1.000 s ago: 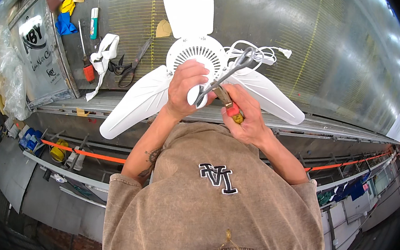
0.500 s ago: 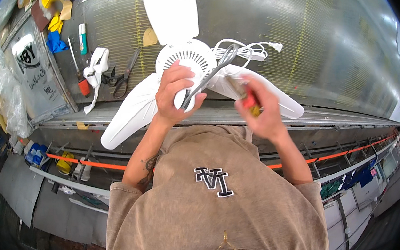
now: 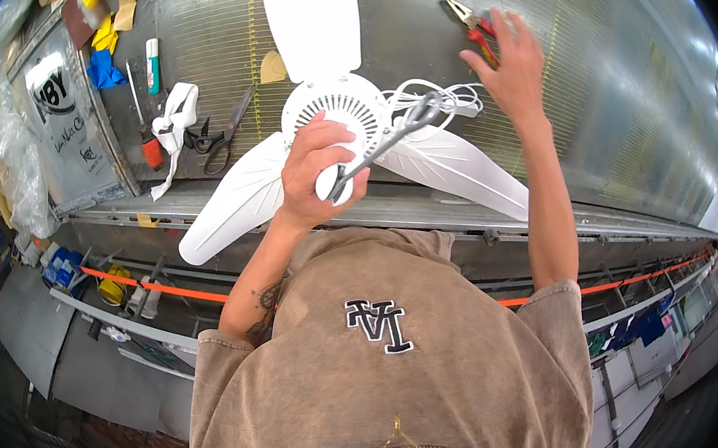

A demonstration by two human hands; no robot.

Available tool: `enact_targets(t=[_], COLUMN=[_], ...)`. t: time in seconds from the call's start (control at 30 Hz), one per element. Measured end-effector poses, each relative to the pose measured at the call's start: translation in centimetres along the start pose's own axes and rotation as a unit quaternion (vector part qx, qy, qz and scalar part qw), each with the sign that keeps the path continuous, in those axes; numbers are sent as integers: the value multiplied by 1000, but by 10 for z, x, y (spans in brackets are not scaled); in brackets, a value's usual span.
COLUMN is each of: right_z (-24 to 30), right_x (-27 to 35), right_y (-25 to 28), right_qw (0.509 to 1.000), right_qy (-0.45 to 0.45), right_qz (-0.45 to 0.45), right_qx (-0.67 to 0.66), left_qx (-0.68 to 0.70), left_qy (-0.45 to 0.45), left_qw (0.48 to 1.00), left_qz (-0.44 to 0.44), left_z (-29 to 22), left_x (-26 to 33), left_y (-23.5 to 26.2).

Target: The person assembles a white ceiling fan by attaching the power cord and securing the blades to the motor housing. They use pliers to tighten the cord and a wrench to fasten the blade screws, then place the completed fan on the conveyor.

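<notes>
At the near edge of one table, the left hand grips one three-bladed white fan by its cap, while the right hand, spread open, is beside one pair of pliers, far right.

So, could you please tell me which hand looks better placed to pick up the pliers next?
Probably the right hand: it is open, close beside the pliers. The left hand is farther off and occupied, gripping the white fan near its middle.
</notes>
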State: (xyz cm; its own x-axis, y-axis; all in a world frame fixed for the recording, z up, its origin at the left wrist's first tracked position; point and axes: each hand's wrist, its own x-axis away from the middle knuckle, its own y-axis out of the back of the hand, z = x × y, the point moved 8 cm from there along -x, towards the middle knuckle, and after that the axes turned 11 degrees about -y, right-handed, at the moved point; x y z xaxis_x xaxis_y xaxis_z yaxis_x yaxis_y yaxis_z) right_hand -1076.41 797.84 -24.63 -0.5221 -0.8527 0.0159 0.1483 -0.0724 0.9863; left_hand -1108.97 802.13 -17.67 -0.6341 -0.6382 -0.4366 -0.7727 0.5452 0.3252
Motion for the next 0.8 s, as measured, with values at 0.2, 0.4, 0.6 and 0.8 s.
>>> enact_targets(t=[0.2, 0.4, 0.6, 0.8], right_z=[137, 203, 195, 184], right_x=[35, 42, 25, 19], right_y=[192, 159, 127, 94], right_qw=[888, 866, 837, 810], right_qy=[360, 473, 428, 390], right_qz=[-85, 146, 307, 356], right_qx=[-272, -77, -150, -255], left_qx=[-19, -15, -9, -12], left_qy=[18, 21, 6, -8], left_qw=[1000, 1000, 999, 1000], left_qz=[-11, -18, -41, -20], left_z=[0, 0, 0, -1], left_x=[-1, -3, -1, -5], left_y=[0, 1, 1, 1])
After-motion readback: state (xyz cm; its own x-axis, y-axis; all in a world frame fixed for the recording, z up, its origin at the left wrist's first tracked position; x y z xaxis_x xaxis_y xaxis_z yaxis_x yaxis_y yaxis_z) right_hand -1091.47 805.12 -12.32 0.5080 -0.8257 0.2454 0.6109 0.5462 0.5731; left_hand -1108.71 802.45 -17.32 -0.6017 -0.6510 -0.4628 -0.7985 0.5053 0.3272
